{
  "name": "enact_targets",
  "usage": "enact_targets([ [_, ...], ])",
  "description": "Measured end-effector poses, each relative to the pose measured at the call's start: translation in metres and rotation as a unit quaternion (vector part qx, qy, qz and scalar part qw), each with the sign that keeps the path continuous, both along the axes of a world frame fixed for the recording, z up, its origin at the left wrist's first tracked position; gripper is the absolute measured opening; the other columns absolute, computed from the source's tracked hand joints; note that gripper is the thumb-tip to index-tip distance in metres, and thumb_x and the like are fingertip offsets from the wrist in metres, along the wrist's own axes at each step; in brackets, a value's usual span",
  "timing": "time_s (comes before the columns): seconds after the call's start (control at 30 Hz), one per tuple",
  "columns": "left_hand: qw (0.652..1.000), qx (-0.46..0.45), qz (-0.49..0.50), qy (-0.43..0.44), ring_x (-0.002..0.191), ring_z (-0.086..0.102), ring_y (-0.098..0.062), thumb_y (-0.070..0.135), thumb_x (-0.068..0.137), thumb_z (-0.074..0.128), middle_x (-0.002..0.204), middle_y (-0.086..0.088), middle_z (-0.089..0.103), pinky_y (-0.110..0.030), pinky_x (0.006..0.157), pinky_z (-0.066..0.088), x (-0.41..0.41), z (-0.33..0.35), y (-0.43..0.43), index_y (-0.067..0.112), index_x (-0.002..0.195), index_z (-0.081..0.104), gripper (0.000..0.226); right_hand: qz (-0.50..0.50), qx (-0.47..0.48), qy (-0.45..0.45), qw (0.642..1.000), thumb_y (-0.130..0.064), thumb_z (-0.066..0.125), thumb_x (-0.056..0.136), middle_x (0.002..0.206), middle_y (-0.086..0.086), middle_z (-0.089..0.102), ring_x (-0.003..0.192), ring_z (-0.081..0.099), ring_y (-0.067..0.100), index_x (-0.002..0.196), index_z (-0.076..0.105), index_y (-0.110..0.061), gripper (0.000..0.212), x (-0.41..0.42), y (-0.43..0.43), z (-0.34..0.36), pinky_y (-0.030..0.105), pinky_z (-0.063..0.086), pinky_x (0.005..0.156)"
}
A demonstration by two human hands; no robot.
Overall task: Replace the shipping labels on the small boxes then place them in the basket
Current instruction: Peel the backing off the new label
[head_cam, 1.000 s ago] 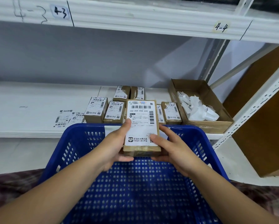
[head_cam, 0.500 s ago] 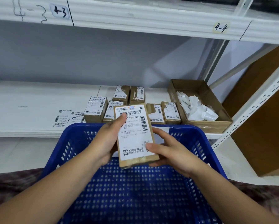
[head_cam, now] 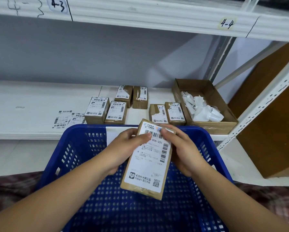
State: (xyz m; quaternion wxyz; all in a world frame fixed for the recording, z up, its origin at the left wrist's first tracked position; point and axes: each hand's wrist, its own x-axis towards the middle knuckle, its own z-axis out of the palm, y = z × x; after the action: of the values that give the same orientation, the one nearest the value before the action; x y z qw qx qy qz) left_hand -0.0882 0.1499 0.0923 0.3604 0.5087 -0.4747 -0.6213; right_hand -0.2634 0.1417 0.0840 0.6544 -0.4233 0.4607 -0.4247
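Hanging tilted above the blue basket, a small brown box with a white shipping label is gripped by both hands. The left hand clasps its left edge, thumb lying across the barcode; the right hand curls round the upper right corner, thumb on the label's top. Beyond the basket, six more labelled boxes stand on the white shelf. Loose labels lie flat to their left. An open carton of crumpled white paper sits to their right.
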Motion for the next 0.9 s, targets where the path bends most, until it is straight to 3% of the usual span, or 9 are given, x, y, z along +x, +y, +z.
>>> enact_targets([
  [0.1,1.000,-0.009,0.008,-0.025,0.089,0.069,-0.012,0.042,0.078,0.067,0.094,0.006,0.073,-0.031,0.085,0.051,-0.001,-0.003,0.000,0.034,0.123,0.048,0.049,-0.004,-0.011,0.022,1.000,-0.022,0.067,0.082,0.105,0.018,0.072,0.095,0.069,0.032,0.110,0.070,-0.012,0.030,0.002,-0.001,0.000,0.043,0.054,0.083],
  [0.2,0.997,-0.052,0.023,-0.059,0.091,0.060,0.003,0.051,0.069,0.065,0.094,0.021,0.064,-0.014,0.076,0.045,-0.003,-0.002,0.003,0.038,0.116,0.054,0.050,0.006,-0.033,0.050,0.998,-0.008,0.063,0.089,0.102,0.017,0.073,0.095,0.071,0.031,0.104,0.073,-0.009,0.018,0.004,0.000,0.000,0.040,0.056,0.084],
  [0.3,0.996,-0.053,0.028,-0.065,0.092,0.066,-0.005,0.052,0.067,0.066,0.094,0.011,0.071,-0.020,0.082,0.048,-0.006,-0.006,0.004,0.027,0.100,0.065,0.041,-0.001,-0.049,0.094,0.994,-0.009,0.060,0.091,0.094,0.011,0.075,0.091,0.071,0.024,0.096,0.074,-0.010,0.015,0.008,0.001,-0.002,0.031,0.056,0.079],
  [0.43,0.993,-0.062,0.044,-0.090,0.086,0.066,-0.003,0.041,0.085,0.063,0.088,0.012,0.072,-0.022,0.077,0.046,-0.010,-0.017,0.006,0.025,0.092,0.067,0.018,-0.004,-0.049,0.118,0.992,-0.009,0.057,0.092,0.090,0.007,0.075,0.084,0.070,0.017,0.092,0.074,-0.007,0.017,0.012,0.005,-0.007,0.022,0.055,0.071],
  [0.57,0.989,-0.068,0.073,-0.105,0.084,0.066,-0.014,0.040,0.091,0.056,0.086,-0.001,0.071,-0.027,0.073,0.045,-0.013,-0.022,0.006,0.019,0.087,0.066,0.023,-0.013,-0.031,0.119,0.992,-0.014,0.055,0.095,0.085,0.003,0.074,0.080,0.069,0.014,0.089,0.073,-0.011,0.019,0.013,0.006,-0.011,0.020,0.054,0.066],
  [0.77,0.990,-0.059,0.103,-0.082,0.083,0.068,-0.019,0.043,0.096,0.043,0.085,-0.003,0.071,-0.038,0.079,0.051,-0.014,-0.030,0.005,0.016,0.088,0.063,0.034,0.008,-0.015,0.105,0.994,-0.028,0.052,0.098,0.092,0.000,0.074,0.085,0.071,0.015,0.103,0.069,-0.018,0.020,0.014,0.003,-0.009,0.026,0.054,0.074],
  [0.9,0.980,0.014,0.193,-0.053,0.073,0.068,-0.015,0.047,0.100,0.030,0.080,-0.002,0.071,-0.026,0.058,0.044,-0.009,-0.021,-0.006,0.017,0.088,0.064,0.047,0.071,0.027,0.086,0.993,-0.033,0.058,0.095,0.099,-0.003,0.076,0.087,0.073,0.014,0.127,0.050,-0.037,0.034,0.008,0.001,-0.006,0.025,0.057,0.070],
])
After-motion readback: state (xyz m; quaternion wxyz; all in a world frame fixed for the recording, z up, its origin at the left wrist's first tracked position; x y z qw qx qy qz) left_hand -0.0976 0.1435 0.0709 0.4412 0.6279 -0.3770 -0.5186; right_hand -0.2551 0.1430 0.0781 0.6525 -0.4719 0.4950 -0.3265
